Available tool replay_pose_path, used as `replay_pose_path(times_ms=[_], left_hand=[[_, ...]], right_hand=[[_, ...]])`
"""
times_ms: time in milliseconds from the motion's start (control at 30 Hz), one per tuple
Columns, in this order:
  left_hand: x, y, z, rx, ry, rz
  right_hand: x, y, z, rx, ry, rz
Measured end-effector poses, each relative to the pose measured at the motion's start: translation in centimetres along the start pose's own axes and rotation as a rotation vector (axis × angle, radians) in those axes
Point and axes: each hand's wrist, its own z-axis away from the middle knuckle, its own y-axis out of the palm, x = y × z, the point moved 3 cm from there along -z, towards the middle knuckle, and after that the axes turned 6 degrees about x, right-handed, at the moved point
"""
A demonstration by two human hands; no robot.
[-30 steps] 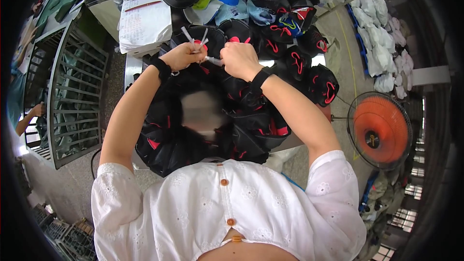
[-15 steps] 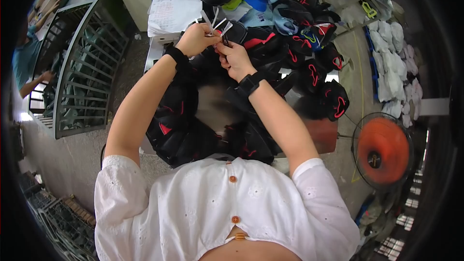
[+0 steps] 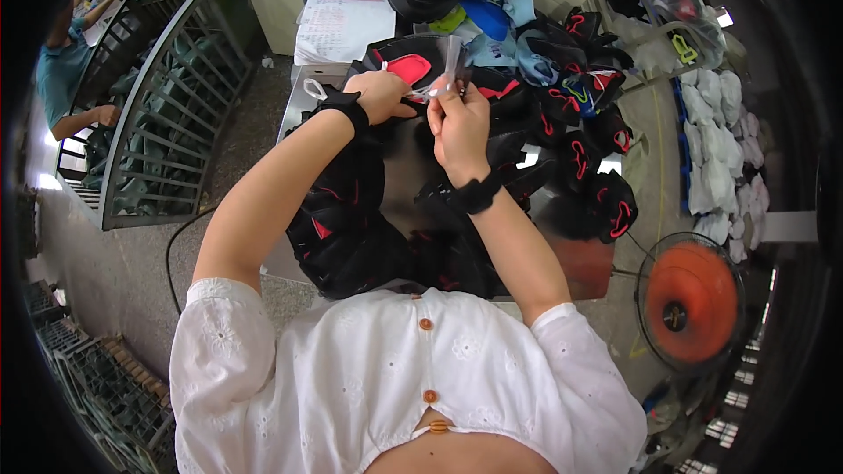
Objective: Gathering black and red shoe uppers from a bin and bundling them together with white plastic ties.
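My left hand is bent over a black shoe upper with a pink-red lining, its fingertips curled down and partly hidden. Bits of white show at those fingertips, but what they grip is unclear. Just to the right, my right hand is closed in a pinch. A pale, motion-smeared strip rises from its fingers, and a small dark thing beside them is too small to name. A white loop sticks out beside my left wristband.
More black-and-red shoe uppers cover the table around my hands. Written sheets with pens lie at the back left. An orange fan stands right of the table, a green barred cart to the left. Another person's arm is beyond it.
My hands have moved apart, the left lower onto the upper and the right a little rightward. The pink-red lining now shows. White strips that fanned up between my hands are mostly out of sight.
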Motion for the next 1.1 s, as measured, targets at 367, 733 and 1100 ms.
replay_pose_path(times_ms=[367, 733, 1100], left_hand=[[-2.2, 5.9, -4.4, -0.124, 0.005, -0.066], [-2.8, -2.3, 2.7, -0.112, -0.11, 0.869], [-16.3, 16.8, 19.3, -0.011, 0.264, 0.245]], right_hand=[[10.9, 0.7, 3.9, 0.254, 0.064, 0.304], [2.8, -13.6, 31.7, -0.26, 0.226, 0.962], [-5.1, -16.3, 35.2, -0.208, -0.131, 1.413]])
